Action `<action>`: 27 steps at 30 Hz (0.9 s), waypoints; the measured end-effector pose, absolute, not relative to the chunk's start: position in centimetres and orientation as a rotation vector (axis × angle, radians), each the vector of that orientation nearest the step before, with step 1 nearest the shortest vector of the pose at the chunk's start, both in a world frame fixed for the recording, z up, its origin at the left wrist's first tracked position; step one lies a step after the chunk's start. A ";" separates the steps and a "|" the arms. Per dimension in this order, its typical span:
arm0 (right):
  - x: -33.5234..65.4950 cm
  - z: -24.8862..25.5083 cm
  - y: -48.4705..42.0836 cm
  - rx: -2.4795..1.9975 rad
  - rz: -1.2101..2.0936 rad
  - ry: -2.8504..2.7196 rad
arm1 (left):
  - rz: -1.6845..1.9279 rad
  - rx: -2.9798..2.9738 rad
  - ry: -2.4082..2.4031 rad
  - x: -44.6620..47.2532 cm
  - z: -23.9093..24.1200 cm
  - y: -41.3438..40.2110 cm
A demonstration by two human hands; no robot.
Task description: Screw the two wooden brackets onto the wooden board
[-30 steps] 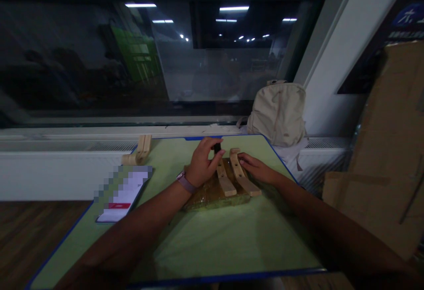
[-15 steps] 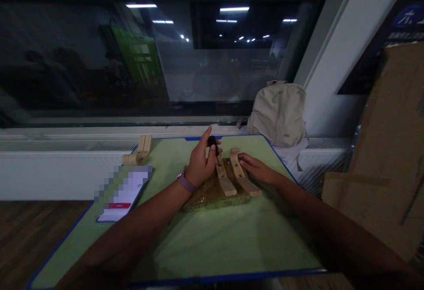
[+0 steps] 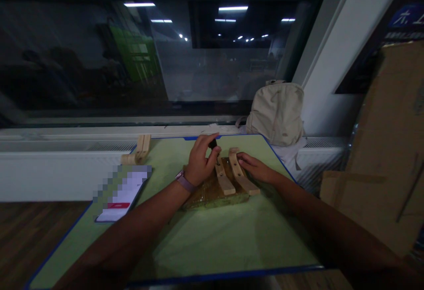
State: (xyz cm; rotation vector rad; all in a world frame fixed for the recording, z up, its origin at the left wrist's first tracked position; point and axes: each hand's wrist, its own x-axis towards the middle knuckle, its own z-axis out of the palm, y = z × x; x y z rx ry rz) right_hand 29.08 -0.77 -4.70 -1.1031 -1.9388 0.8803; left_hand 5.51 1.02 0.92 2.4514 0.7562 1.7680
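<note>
Flat white panel with a red band: this partly pixelated panel [image 3: 122,198] is lying at the left of the green, blue-edged tabletop [image 3: 251,237], apparently keeping the working middle free.
Curved pale wooden pieces: these pieces [image 3: 143,148] are sitting at the far left corner, perhaps being kept aside as spares.
Left hand: this hand [image 3: 199,162] is closing its fingers around a black-handled tool with a thin shaft [image 3: 213,144], holding it steeply, probably for pressing or turning downward.
Amber, tape-wrapped flat block: the block [image 3: 207,193] is lying mid-tabletop beneath the wood, likely giving raised support.
Left curved wooden strip with holes: this strip [image 3: 226,185] is resting on the block, its far part meeting the shaft.
Right curved wooden strip with holes: this strip [image 3: 241,177] is lying just beside it.
Right hand: this hand [image 3: 254,167] is curling its fingers at that strip's outer edge, seemingly for steadying; whether it is gripping, I cannot tell.
</note>
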 end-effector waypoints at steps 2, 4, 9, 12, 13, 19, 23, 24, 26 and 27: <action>29.1 -4.6 -0.8 -1.097 0.886 -1.950 | 1.806 2.400 0.755 5.6 0.6 1.2; 29.1 -4.6 -0.8 -1.099 0.885 -1.953 | 1.845 2.345 0.757 5.7 0.2 1.4; 29.1 -4.7 -0.8 -1.115 0.889 -1.934 | 1.849 2.329 0.766 5.7 -0.3 1.8; 29.1 -4.9 -0.6 -1.114 0.887 -1.914 | 1.814 2.340 0.767 5.6 -0.2 1.7; 29.1 -5.0 -0.6 -1.114 0.882 -1.910 | 1.801 2.339 0.770 5.6 -0.1 1.7; 29.1 -4.9 -0.6 -1.112 0.874 -1.929 | 1.696 2.344 0.719 5.5 0.0 1.6; 29.0 -4.6 -0.8 -1.111 0.878 -1.933 | 1.718 2.400 0.605 5.6 0.1 1.7; 29.0 -4.5 -0.8 -1.113 0.881 -1.934 | 1.740 2.416 0.597 5.6 0.2 1.7; 29.0 -4.5 -0.8 -1.119 0.884 -1.939 | 1.776 2.439 0.615 5.6 0.4 1.7; 29.1 -4.6 -0.8 -1.119 0.882 -1.939 | 1.783 2.440 0.634 5.6 0.5 1.6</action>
